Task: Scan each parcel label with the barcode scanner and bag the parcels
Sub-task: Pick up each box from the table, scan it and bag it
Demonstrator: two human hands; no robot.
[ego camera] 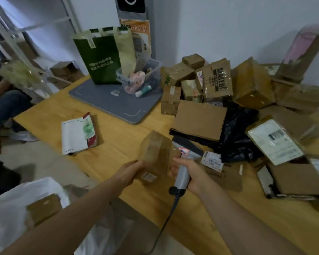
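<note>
Currently your left hand (pixel 132 170) grips a small tape-wrapped cardboard parcel (pixel 156 153) by its lower edge, probably light, stiff and slick, while your right hand (pixel 191 174) clasps the barcode scanner (pixel 190 148).

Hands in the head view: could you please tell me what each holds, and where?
Left hand grips the small box by its lower side; right hand grips the scanner by its handle.

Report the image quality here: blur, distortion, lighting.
Head view: dim, flat indoor light; the wide-angle lens bows the shelf frame and table; motion blur smears the tall parcel at far right and the pale bundle at left; the held parcel, scanner, left hand and right hand are sharper.
</note>
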